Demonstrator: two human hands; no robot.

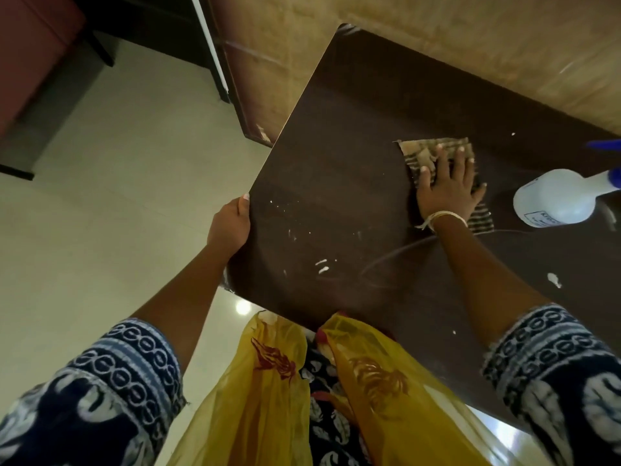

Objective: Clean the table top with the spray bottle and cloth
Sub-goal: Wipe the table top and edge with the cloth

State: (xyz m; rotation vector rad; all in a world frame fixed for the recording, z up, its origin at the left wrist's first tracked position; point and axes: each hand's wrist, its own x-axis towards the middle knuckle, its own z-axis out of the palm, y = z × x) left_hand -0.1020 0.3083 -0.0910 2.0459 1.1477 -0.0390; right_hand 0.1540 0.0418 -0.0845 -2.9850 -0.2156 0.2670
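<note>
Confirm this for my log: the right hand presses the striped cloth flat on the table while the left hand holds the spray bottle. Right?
Not quite. In the head view the left hand grips the table edge; the spray bottle lies on the table, unheld. The right hand does press the striped cloth flat.

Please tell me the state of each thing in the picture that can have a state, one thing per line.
table top: dark, with white specks and smears on it
cloth: spread flat on the table top, pressed under the right hand
spray bottle: lying on its side, not held
right hand: flat, fingers spread on the cloth
left hand: gripping the table's edge
</note>
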